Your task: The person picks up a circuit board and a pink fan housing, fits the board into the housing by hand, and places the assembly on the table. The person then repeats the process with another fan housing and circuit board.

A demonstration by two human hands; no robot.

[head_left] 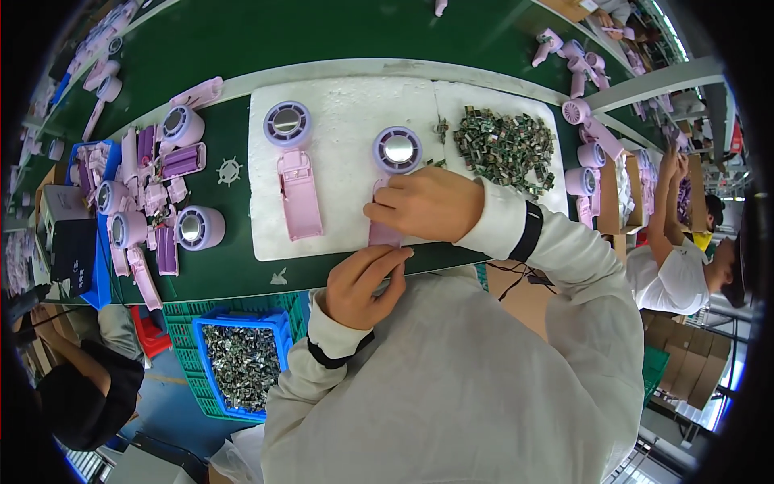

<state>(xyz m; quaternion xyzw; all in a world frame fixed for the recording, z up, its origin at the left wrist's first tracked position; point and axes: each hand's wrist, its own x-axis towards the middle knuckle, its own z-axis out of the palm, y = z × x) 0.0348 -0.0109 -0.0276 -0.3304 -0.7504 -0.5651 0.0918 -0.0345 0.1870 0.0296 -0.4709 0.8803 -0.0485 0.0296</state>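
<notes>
On the white foam board (pixel 347 109) lies a lilac fan with a round silver-centred head (pixel 397 150) and a pink handle housing (pixel 384 235). My right hand (pixel 431 206) is closed over that housing, its fingers curled and hiding much of it. Just below the housing's near end, my left hand (pixel 367 284) is closed with thumb and fingertips together; whatever they may pinch is too small to name. A second fan (pixel 288 123) lies to the left, its open pink handle shell (pixel 300 196) facing up. A heap of small green circuit boards (pixel 506 149) covers the foam's right side.
Fan heads and purple handle parts (pixel 165 189) crowd the green table at left, beside a blue tray (pixel 98 266). A blue bin (pixel 242 363) of small metallic parts stands below the table edge. More fans (pixel 582 181) line the right. Other people (pixel 677 266) sit nearby.
</notes>
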